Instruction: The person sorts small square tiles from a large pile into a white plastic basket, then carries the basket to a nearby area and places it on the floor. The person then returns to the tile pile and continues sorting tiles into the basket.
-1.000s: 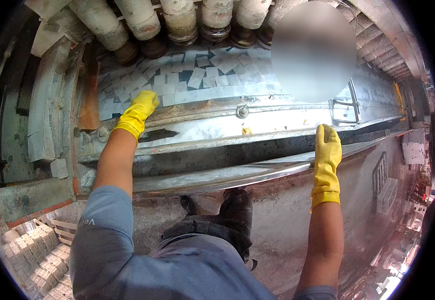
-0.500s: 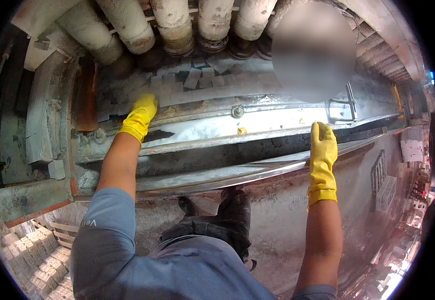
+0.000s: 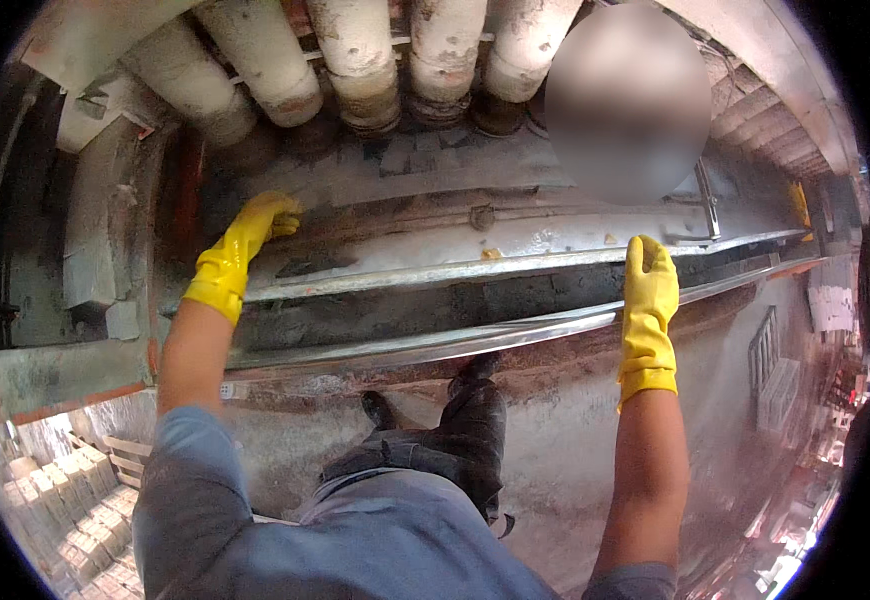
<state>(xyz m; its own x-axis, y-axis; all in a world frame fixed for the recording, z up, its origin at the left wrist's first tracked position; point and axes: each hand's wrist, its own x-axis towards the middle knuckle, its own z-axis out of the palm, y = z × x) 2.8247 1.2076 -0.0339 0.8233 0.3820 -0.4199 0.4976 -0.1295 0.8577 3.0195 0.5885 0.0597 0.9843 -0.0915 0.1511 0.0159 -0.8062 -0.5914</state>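
Note:
Both my hands wear yellow rubber gloves. My left hand (image 3: 253,232) reaches over the left part of a wet machine bed (image 3: 395,235), with fingers bent but apart from the thumb; nothing shows in it. Grey rectangular tiles (image 3: 410,165) lie beyond it, under a row of thick pipe-like columns. My right hand (image 3: 650,280) is at the bed's near metal rail (image 3: 515,262), fingers curled closed toward the thumb. What those fingers hold, if anything, is hidden. Close to it on the right stands a metal bracket (image 3: 708,205).
Thick pale columns (image 3: 355,65) hang along the back. A shiny front ledge (image 3: 435,345) runs between me and the bed, with a dark trough behind it. A blurred round patch (image 3: 627,105) hides the upper right. Stacked blocks (image 3: 85,500) stand lower left, a pale crate (image 3: 777,392) right.
My left hand has shifted left, its fingers now pointing right and looser. The right hand has hardly moved. The columns and bed sit slightly differently as the view turned.

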